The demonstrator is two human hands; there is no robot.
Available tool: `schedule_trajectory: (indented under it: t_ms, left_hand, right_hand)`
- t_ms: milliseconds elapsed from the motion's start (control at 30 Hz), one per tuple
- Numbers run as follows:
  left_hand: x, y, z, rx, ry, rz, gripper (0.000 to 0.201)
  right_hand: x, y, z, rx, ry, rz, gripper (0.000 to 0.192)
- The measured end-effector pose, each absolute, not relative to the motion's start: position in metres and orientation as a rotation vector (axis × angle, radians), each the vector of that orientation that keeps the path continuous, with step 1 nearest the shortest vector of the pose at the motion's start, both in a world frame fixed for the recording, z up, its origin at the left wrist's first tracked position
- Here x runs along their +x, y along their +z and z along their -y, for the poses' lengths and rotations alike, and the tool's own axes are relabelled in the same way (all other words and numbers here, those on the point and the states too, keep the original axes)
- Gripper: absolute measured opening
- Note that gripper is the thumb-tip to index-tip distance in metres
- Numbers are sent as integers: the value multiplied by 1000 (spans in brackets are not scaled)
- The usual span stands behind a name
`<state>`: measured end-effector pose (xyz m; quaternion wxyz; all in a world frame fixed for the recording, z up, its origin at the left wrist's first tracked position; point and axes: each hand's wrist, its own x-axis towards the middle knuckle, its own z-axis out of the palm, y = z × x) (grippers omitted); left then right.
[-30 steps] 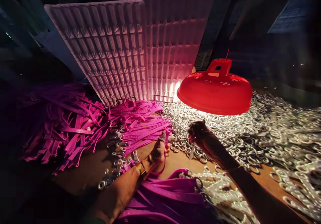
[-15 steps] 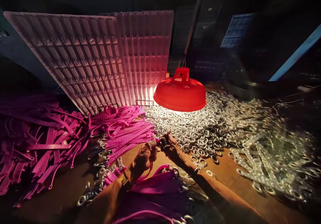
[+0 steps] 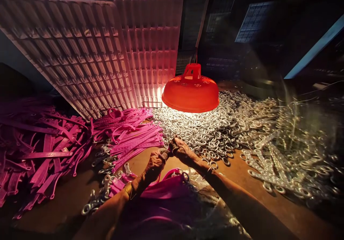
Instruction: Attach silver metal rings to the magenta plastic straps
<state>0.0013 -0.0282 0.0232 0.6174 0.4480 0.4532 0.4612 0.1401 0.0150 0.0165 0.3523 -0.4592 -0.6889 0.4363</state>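
A: Head view. What are the two hands doing?

B: They meet just below the centre. The left hand (image 3: pixel 155 162) comes up from 7 o'clock, fingers curled shut around the end of a pink strap (image 3: pixel 163 189), which loops down toward 6 o'clock. The right hand (image 3: pixel 180 149) comes in from 5 o'clock and is pinched closed against the left one, fingertips touching it.

A: Is the right hand gripping a ring?

B: Probably a small metal piece at the strap's tip, but the spot is dark and the fingers hide it, so I cannot tell exactly what it is.

A: What lies around them?

B: At 6 o'clock, under the forearms, a bundle of finished straps (image 3: pixel 172 191) with metal clips on their ends. At 9 o'clock from the hands, a fan of loose pink straps (image 3: pixel 131 136), and farther toward 9 a bigger heap of straps (image 3: pixel 40 150). From 12 round to 3 o'clock, a wide pile of silver rings (image 3: pixel 215 132) spread over the brown tabletop (image 3: pixel 242 186).

A: And the light?

B: A red lamp shade (image 3: pixel 190 93) hangs at 12 o'clock, just above the ring pile, lighting it brightly. Behind, at 10 to 11 o'clock, ribbed white plastic trays (image 3: pixel 107 53) stand leaning on edge. Everything beyond is in near darkness.
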Motion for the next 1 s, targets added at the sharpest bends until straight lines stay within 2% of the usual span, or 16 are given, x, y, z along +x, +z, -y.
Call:
schedule_trajectory:
  t_ms: [167,267,333,433,600,767,1000]
  left_hand:
    - [-3,36,16,1014,963,-1094,25]
    - [-9,63,10,922,846,-1149,26]
    - [-15,86,12,972,766,-1125,28]
    - [-22,113,30,1157,592,-1066,26]
    - [-21,110,81,1173,424,-878,31]
    - [-17,95,129,826,419,-843,45]
    - [-19,85,143,459,555,-752,32]
  right_hand:
    - [144,36,-23,-1017,972,1942,22]
    - [151,62,-11,-990,1056,2130,20]
    - [157,80,8,-1024,1050,2215,20]
    - [165,95,49,-1071,838,2334,20]
    - [172,87,121,-1191,636,2411,13]
    - [177,80,158,-1239,894,2402,19]
    - [178,94,157,-1099,1370,2184,23]
